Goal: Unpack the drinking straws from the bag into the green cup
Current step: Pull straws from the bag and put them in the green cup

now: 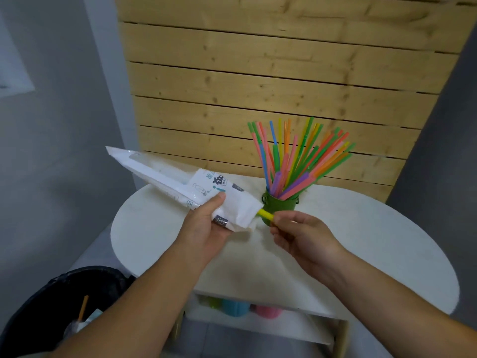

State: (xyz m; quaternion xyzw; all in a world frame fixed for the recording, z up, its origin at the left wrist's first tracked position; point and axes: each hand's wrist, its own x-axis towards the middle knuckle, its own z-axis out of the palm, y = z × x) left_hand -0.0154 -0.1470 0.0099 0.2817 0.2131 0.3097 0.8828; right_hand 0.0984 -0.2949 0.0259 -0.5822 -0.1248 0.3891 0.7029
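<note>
Near the centre of the frame the left hand (206,223) grips a white printed plastic bag (180,182) by its lower end, thumb on top and fingers underneath, so that the bag slants up toward the left of the frame with its far end raised above the desk (361,241). From the bag's open lower-right corner 1 yellow straw (265,215) sticks out, and the right hand (304,236), just right of centre, pinches the exposed end between thumb and fingertips, with the other fingers curled in. Directly behind that straw, touching nothing else, stands the green cup (280,204), a small metal pot with side handles, toward the back of the white rounded desk. It is crowded with coloured straws (296,156) in green, orange, pink, blue, yellow and purple, fanning upward and to the right against the wooden slat wall (258,73). At the lower left of the frame is a black-lined bin (38,306) holding some wrapping and 1 orange stick-like piece. Under the desk top, a shelf (258,324) holds blurred green, blue and pink cups (236,307).
</note>
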